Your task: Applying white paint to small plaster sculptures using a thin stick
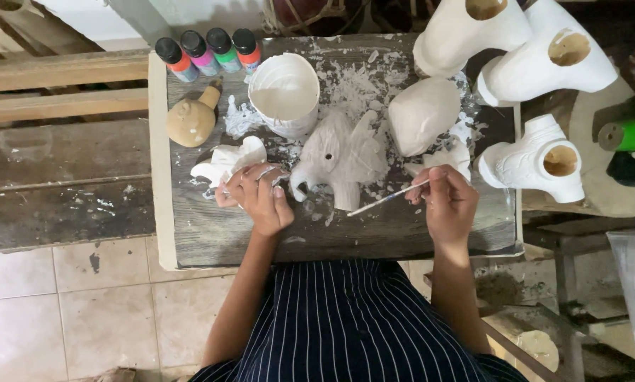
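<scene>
A white plaster elephant figure point(342, 157) lies in the middle of the dark wooden board point(211, 233). My right hand point(448, 201) pinches a thin white-coated brush point(384, 201) whose tip points toward the elephant's lower edge. My left hand point(257, 197) rests on the board just left of the elephant's trunk, fingers curled over a small white plaster piece point(229, 159). A white cup of white paint point(285, 92) stands behind the elephant.
Several paint bottles point(208, 51) with black caps line the board's back left. A tan gourd-shaped figure point(192, 120) sits beside the cup. A white oval cast point(423, 113) and three hollow white casts point(537, 64) lie to the right. Tiled floor point(105, 311) is lower left.
</scene>
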